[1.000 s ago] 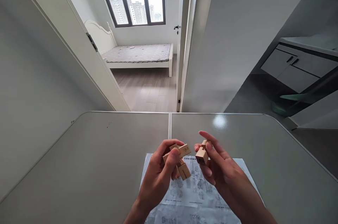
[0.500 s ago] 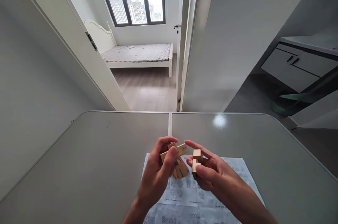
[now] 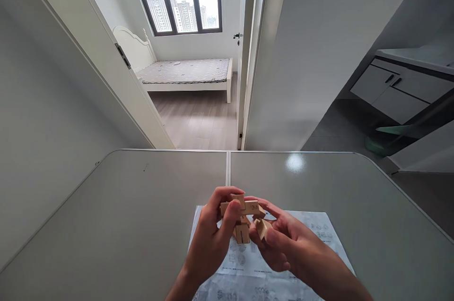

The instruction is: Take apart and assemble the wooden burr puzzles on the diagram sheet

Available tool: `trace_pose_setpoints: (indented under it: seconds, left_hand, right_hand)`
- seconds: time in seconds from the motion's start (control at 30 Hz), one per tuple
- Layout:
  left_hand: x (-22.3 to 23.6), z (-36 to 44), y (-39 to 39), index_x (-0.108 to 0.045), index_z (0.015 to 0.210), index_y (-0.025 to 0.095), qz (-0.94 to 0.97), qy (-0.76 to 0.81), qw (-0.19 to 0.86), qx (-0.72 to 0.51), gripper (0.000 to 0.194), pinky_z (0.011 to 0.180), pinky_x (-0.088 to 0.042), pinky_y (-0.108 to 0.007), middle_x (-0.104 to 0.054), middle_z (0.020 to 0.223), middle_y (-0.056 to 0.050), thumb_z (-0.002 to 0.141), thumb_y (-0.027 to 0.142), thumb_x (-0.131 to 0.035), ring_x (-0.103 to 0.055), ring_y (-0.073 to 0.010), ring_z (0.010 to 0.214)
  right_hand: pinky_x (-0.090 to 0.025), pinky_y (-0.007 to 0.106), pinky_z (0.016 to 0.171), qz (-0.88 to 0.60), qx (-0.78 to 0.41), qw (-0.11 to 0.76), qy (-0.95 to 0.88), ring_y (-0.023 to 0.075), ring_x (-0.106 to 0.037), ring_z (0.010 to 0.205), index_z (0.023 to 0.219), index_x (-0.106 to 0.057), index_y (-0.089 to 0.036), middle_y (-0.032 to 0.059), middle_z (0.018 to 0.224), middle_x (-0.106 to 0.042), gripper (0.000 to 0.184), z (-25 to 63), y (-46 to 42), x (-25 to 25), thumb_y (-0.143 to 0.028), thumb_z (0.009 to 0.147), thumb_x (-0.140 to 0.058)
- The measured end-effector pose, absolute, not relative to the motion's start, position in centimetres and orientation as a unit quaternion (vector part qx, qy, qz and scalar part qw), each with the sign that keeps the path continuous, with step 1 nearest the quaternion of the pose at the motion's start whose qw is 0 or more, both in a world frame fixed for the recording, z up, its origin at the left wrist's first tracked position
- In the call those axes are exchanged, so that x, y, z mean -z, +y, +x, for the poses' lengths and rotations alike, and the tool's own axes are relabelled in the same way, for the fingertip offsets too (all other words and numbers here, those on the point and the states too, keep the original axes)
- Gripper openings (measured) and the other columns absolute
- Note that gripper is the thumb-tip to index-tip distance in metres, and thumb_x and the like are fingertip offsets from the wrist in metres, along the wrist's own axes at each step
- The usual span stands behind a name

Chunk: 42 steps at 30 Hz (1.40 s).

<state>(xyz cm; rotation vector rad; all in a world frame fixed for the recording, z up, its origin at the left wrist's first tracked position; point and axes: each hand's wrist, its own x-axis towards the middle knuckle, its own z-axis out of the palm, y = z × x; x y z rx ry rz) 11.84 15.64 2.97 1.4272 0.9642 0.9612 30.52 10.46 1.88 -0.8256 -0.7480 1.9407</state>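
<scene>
Both hands have closed in since a second ago: the right hand (image 3: 283, 244), which held its loose wooden piece (image 3: 263, 227) well apart from the cluster, now has it touching the cluster's right side.

Left hand (image 3: 209, 239) pinches the wooden block cluster (image 3: 243, 218) between thumb and fingers, holding it up above the near middle of the table (image 3: 142, 206). Its top bar runs left to right; a shorter notched bar hangs below it, pointing down toward the instruction sheet (image 3: 255, 263). The right hand's thumb and forefinger pinch the loose piece, tilted, just right of and slightly below the top bar. So the piece lies to the right of the cluster, and the right hand is the nearer one to that gap.

Count: one cluster, made of at least three joined bars, though the fingers hide how many exactly; one loose piece; one printed sheet, lying flat at the table's near edge beneath both hands. No other pieces show on the table.
</scene>
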Motion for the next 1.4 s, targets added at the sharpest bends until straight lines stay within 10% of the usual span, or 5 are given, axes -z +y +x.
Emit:
trace_pose_setpoints:
  seconds: [0.53,0.77,0.93,1.3,1.4]
  left_hand:
    - [-2.0,11.6,15.6,-0.059,0.129,0.029,0.839,0.335,0.259,-0.342,0.029,0.072,-0.052,-0.027,-0.069,0.09,0.002,0.105,0.015,-0.048,-0.061,-0.012,0.064]
    - [-3.1,10.2,15.3,-0.037,0.156,0.034,0.868,0.328,0.288,-0.236,0.096,0.097,-0.057,-0.04,-0.067,0.136,-0.008,0.073,0.028,-0.083,-0.071,-0.0283,0.112]
    - [-2.7,10.1,15.9,-0.047,0.149,0.036,0.877,0.342,0.269,-0.203,0.068,0.084,-0.057,-0.033,-0.072,0.113,0.0,0.089,0.027,-0.077,-0.071,-0.0165,0.078]
    - [-2.9,10.4,16.3,-0.058,0.137,0.033,0.853,0.324,0.325,-0.249,0.069,0.075,-0.055,-0.028,-0.068,0.104,0.001,0.076,0.026,-0.088,-0.063,-0.0146,0.072]
    - [-3.3,10.2,16.3,-0.061,0.134,0.031,0.824,0.33,0.368,-0.276,0.069,0.071,-0.054,-0.025,-0.064,0.099,0.001,0.073,0.025,-0.091,-0.061,-0.0151,0.074]
  right_hand:
    - [-0.01,0.022,0.042,-0.353,-0.749,0.417,-0.375,0.0035,-0.013,0.042,0.086,-0.057,-0.019,-0.0144,0.049,-0.028,0.055,29.4,11.2,-2.1,-0.072,0.091,-0.069]
    - [-0.01,0.023,0.043,-0.392,-0.745,0.416,-0.344,0.0051,-0.01,0.046,0.09,-0.06,-0.017,-0.0151,0.048,-0.025,0.062,29.9,11.3,-1.7,-0.078,0.087,-0.069]
    - [-0.013,0.025,0.045,-0.42,-0.722,0.378,-0.399,0.0064,-0.014,0.046,0.082,-0.054,-0.02,-0.013,0.051,-0.027,0.063,29.6,11.5,-1.7,-0.083,0.087,-0.063]
    - [-0.028,0.029,0.054,-0.489,-0.607,0.361,-0.511,0.0136,-0.032,0.055,0.059,-0.043,-0.022,-0.0034,0.056,-0.035,0.079,29.5,10.8,-1.5,-0.088,0.098,-0.02]
    - [-0.038,0.03,0.061,-0.493,-0.535,0.381,-0.571,0.017,-0.047,0.061,0.085,-0.065,-0.022,0.0008,0.069,-0.056,0.067,29.9,10.7,-1.8,-0.071,0.108,-0.026]
